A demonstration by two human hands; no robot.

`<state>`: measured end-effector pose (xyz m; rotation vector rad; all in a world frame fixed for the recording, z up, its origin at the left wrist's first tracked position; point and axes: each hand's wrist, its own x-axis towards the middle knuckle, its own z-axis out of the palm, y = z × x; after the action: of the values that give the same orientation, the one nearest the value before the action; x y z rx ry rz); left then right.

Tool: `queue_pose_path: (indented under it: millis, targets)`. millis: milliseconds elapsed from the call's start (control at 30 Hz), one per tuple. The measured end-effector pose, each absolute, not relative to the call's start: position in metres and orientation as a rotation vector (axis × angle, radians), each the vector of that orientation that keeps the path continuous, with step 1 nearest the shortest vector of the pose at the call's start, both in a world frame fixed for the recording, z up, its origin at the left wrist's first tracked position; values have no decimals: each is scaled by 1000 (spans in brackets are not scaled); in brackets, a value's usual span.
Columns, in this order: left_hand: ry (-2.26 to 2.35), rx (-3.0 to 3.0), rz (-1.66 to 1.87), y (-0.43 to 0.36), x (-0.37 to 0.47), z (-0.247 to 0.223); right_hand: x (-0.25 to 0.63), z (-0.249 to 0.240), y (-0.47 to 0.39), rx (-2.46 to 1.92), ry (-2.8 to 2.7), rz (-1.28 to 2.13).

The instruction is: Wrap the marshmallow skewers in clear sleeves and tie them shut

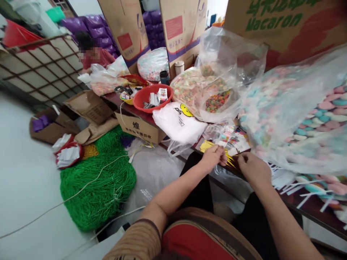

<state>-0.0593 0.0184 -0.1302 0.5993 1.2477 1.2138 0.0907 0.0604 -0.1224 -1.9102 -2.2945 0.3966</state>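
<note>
My left hand [215,158] is at the table's front edge, its fingers curled together over a bundle of thin yellow strips [206,145]. What it grips, if anything, is too small to tell. Just to its right, my right hand [254,169] has thumb and forefinger pinched; a short dark sliver shows at the tips, its kind unclear. Beyond both hands lie printed clear packets [222,130] and a white printed sheet [238,142]. A large clear bag of pastel twisted candies [322,119] rises beside my right hand, with white sticks [284,178] below it.
Left of the packets lies a white bag with a smiley [179,121]. Behind are a red basin [138,99] and an open bag of small colourful candies [217,101]. Green cord [97,184] is heaped on the floor. Another person [94,54] sits at the far left. Cardboard boxes [187,29] stand behind.
</note>
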Motion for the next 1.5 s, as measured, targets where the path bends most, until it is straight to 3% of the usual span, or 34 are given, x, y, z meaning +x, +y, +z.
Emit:
queue_pose_path:
  millis: [333, 733, 1500]
  targets:
    - [1299, 616, 1182, 14, -63, -121, 85, -116, 61, -1910, -2259, 370]
    - [1313, 609, 1210, 15, -65, -112, 91, -129, 80, -1736, -1807, 762]
    - [1456, 1021, 1235, 59, -37, -114, 89, -127, 71, -1572, -1882, 693]
